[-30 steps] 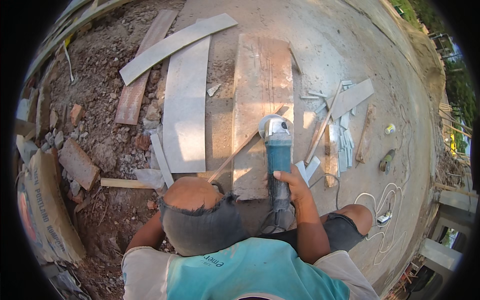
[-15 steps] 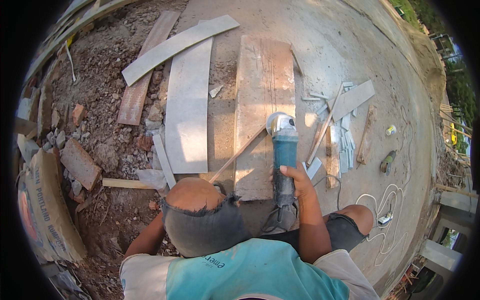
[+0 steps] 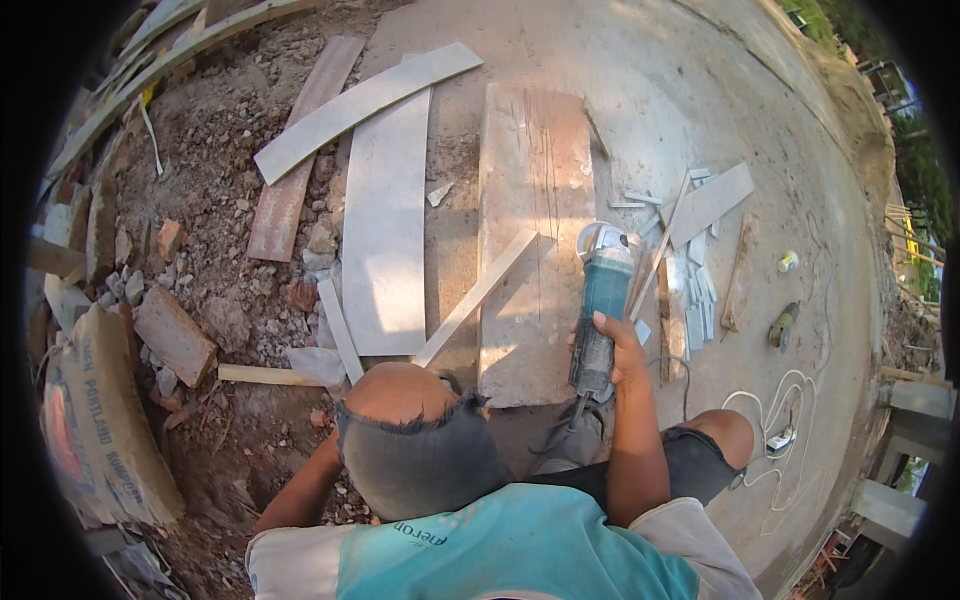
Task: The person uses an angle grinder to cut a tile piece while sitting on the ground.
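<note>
My right hand (image 3: 620, 350) grips a teal angle grinder (image 3: 602, 300), its guarded disc held beside the right edge of a worn, reddish-stained slab (image 3: 530, 160). A narrow pale strip (image 3: 475, 298) lies diagonally across the slab's left part, its lower end reaching behind my left knee (image 3: 395, 395) in torn dark denim. My left forearm (image 3: 298, 492) runs up behind that knee, which hides the hand and whatever it holds. A wide light-grey board (image 3: 385, 250) lies left of the slab, crossed at the top by a shorter board (image 3: 365, 112).
Rubble (image 3: 225, 315) and a paper sack (image 3: 100, 420) lie left. To the right are cut pale offcuts (image 3: 700, 300), wooden pieces (image 3: 740, 275), a second grinder (image 3: 782, 327), a small container (image 3: 788, 262) and a white cord with a power strip (image 3: 780, 440).
The grinder has moved right, away from the diagonal strip. The strip has shifted, now showing a wider, paler face, with its upper end farther left and lower.
</note>
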`<state>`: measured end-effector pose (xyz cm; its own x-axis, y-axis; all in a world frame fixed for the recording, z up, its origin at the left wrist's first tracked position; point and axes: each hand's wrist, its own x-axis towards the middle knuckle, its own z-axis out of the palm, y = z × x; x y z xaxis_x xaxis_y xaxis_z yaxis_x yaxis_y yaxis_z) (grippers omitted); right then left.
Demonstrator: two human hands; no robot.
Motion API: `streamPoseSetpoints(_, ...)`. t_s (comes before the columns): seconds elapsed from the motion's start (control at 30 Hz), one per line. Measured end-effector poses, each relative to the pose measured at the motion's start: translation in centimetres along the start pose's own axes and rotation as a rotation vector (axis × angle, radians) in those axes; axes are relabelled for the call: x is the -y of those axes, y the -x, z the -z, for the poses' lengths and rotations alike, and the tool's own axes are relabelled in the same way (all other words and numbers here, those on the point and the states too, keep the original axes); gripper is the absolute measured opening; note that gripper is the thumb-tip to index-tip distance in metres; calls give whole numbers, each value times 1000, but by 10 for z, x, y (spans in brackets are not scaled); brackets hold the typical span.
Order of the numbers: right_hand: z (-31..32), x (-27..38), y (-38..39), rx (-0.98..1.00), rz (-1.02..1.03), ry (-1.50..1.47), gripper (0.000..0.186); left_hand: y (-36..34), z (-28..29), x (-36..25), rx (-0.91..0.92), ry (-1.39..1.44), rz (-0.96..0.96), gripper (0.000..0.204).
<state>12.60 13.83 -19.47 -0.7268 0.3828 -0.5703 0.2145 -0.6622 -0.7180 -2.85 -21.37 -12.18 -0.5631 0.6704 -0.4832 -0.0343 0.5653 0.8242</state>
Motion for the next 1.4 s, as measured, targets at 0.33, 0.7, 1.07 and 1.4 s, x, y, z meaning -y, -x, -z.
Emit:
streamPoseSetpoints(0.33, 6, 3, 5, -55, 100, -21, 39, -154, -72, 28, -313, -49, -148, 39)
streamPoseSetpoints(0.7, 10, 7, 8, -43, 104, -60, 36, -180, -84, 35, -79, 42, -243, 34)
streamPoseSetpoints(1.07, 7, 8, 13, -57, 147, -56, 39, -157, -79, 2, -213, -354, -206, 44)
streamPoseSetpoints(1.4, 2, 11, 17, -13, 110, -57, 39, -113, -97, 36, -155, -413, -148, 74)
